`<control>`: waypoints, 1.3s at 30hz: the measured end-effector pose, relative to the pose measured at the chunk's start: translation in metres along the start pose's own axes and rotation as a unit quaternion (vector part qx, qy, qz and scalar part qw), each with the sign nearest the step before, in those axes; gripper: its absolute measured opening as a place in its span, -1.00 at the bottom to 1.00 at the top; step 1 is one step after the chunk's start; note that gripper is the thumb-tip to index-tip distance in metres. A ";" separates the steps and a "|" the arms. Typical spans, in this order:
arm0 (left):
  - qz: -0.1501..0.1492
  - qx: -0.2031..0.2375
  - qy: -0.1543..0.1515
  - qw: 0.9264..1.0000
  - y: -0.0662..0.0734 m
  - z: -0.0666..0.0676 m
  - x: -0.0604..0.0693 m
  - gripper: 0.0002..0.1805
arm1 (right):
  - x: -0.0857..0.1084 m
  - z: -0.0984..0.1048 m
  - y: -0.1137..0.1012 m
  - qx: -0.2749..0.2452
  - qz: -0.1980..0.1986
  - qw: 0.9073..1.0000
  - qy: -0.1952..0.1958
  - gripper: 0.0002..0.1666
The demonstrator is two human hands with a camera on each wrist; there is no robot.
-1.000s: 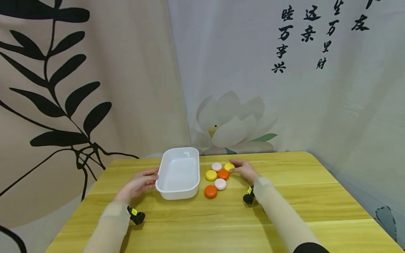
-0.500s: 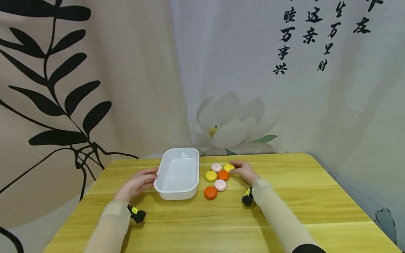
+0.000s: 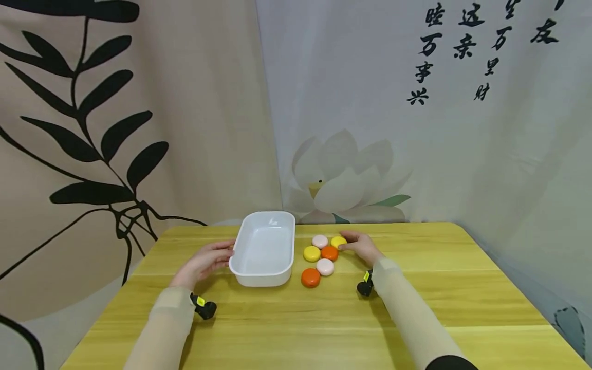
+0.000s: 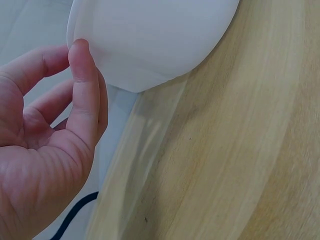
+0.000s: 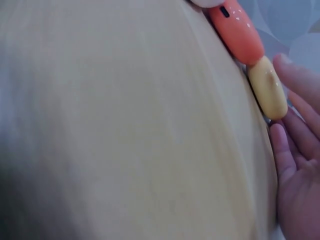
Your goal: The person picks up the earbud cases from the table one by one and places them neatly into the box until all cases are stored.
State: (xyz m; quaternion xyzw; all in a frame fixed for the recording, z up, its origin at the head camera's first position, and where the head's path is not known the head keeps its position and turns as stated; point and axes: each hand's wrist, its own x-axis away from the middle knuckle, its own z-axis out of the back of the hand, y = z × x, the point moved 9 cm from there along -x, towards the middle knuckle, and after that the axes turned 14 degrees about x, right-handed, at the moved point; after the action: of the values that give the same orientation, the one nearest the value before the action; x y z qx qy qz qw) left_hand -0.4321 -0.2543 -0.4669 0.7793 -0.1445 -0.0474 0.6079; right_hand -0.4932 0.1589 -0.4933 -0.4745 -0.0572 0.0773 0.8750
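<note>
A white rectangular dish [image 3: 262,249] stands at the table's back with nothing in it. At its left side my left hand [image 3: 205,263] touches the wall; the left wrist view shows the fingertips [image 4: 81,52] against the dish [image 4: 145,40]. Six glossy round pieces lie right of the dish: two yellow, two orange, two pale pink. My right hand [image 3: 363,247] has thumb and fingers around the far-right yellow piece [image 3: 337,242]. In the right wrist view this yellow piece [image 5: 268,90] sits between the digits, beside an orange piece [image 5: 239,32] with a small dark slot.
The wooden table [image 3: 277,329] has its back edge just behind the dish and pieces. A printed curtain [image 3: 208,103] hangs behind it. Each wrist carries a small black camera [image 3: 203,308]. A black cable [image 3: 25,336] shows at the lower left.
The head view has shifted slightly. Both hands, the dish and the round pieces keep about the same places relative to one another.
</note>
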 end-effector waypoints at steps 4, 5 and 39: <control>0.003 0.006 -0.003 1.000 -0.002 0.000 0.001 -0.37 | 0.002 -0.002 -0.001 0.007 0.010 1.000 -0.005 -0.29; 0.004 0.006 -0.002 1.000 -0.003 0.000 0.002 -0.38 | 0.002 -0.003 -0.002 0.013 0.012 1.000 -0.008 -0.28; 0.003 -0.030 0.001 1.000 0.005 -0.003 0.005 -0.34 | -0.005 0.012 -0.007 0.110 0.039 0.992 0.042 -0.36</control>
State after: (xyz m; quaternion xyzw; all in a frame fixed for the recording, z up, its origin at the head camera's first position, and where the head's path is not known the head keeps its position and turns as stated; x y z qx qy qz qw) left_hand -0.4271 -0.2537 -0.4611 0.7604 -0.1448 -0.0488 0.6313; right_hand -0.4991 0.1636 -0.4808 -0.3800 0.0068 0.0969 0.9199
